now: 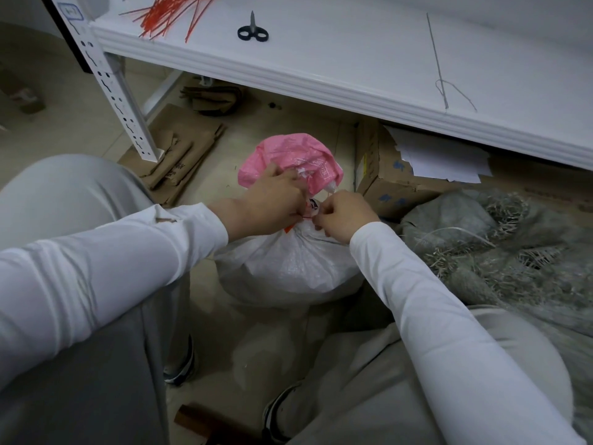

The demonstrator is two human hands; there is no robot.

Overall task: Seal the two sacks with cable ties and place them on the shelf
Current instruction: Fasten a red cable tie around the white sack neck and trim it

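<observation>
Head view: the fingers (290, 179) of the left hand (272, 200) are curled round the gathered neck of a white woven plastic sack (288, 268) with a pink top. The right hand (345, 216) pinches a thin red cable tie (306, 216) at that neck. The sack stands on the floor (224, 175) between the knees, a grey frayed woven sack (497, 248) just beside it. On the white metal shelf (353, 78) above lie loose red cable ties (170, 14) and black-handled scissors (252, 29).
</observation>
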